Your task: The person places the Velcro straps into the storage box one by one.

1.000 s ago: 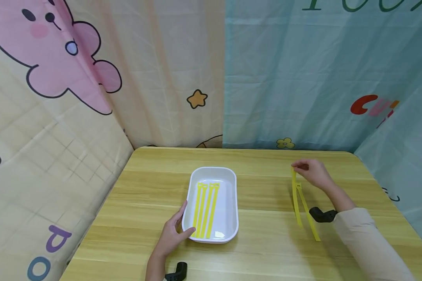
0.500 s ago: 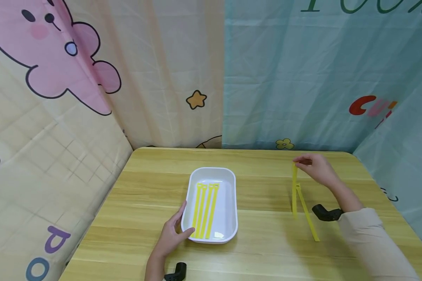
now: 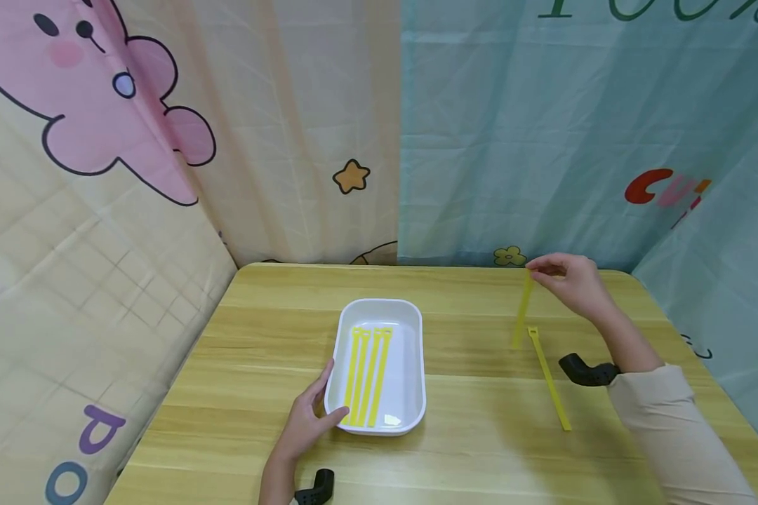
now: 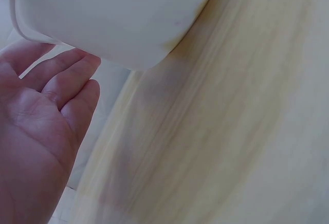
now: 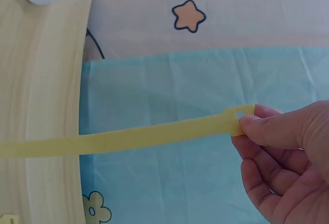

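Note:
A white tray (image 3: 406,372) stands on the table, with several yellow hook-and-loop cable ties (image 3: 369,379) lying side by side in its left half. My left hand (image 3: 309,414) holds the tray's near-left side, thumb over the rim and fingers along the outer wall; the left wrist view shows those fingers (image 4: 77,72) against the tray's wall. Toward the table's far right, my right hand (image 3: 571,286) pinches one yellow cable tie (image 5: 154,134) by its wide, holed end, and the strip hangs down above the table. Another cable tie (image 3: 549,382) lies on the table below that hand.
The wooden table (image 3: 474,449) ends at a far edge against printed curtains (image 3: 512,140). A black wrist mount (image 3: 584,372) sits beside the right forearm, and another black mount (image 3: 318,487) is by the left wrist.
My right hand has risen and moved toward the far edge, lifting the pinched cable tie away from the one on the table. The left hand and tray have stayed put.

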### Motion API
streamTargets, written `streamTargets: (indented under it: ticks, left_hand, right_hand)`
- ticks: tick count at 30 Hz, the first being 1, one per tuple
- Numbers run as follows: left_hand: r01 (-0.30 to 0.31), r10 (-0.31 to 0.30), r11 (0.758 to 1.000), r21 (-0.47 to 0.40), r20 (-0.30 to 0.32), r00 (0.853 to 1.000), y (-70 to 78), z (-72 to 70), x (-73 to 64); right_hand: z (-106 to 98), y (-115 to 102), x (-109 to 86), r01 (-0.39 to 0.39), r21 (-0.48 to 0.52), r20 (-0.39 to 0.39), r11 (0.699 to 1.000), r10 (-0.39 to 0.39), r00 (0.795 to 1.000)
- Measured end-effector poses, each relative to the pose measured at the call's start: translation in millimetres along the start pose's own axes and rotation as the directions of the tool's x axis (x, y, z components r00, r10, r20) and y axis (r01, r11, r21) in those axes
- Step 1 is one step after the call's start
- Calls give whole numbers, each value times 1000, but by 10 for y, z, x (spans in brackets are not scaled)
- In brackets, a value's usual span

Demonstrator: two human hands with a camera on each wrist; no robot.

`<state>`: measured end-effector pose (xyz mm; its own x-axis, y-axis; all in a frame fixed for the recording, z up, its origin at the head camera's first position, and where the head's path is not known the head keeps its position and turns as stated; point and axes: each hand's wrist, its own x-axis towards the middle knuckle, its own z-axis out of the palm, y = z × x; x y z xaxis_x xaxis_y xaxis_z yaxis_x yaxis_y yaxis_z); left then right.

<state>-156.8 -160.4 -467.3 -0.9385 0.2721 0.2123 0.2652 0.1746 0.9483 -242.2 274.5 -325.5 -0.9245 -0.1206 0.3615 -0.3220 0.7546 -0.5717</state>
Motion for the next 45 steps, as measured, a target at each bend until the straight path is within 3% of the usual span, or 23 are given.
streamTargets:
  ticks: [7,23,31,37,41,45]
  left_hand:
    - [-12,12,1000,-2,9,1000,-8,-2,10]
    - [10,-10,1000,9,12,1000,-10,-13,-16]
    - [11,-11,1000,8,4,1000,-9,-10,-13]
    - [26,-26,1000,15,9,1000,-5,-10,-8]
    - [27,-27,1000,15,5,1000,-5,-10,-4]
    - [20,-20,1000,6,2,1000,-4,-10,-5]
  right_hand:
    - [-5,-155,27,19,-16,-42,1000,-20,999]
    - [220,-549,144,60,129,-48,990,-54,997]
    - [343,-783,190,55,312,-35,948,-47,998]
    - [475,-921,186,108,416,-53,903,-94,994]
    - [571,-1019,161,132,462,-53,877,-121,991]
    - [698,-1097,136,140,468,-24,872,-145,989]
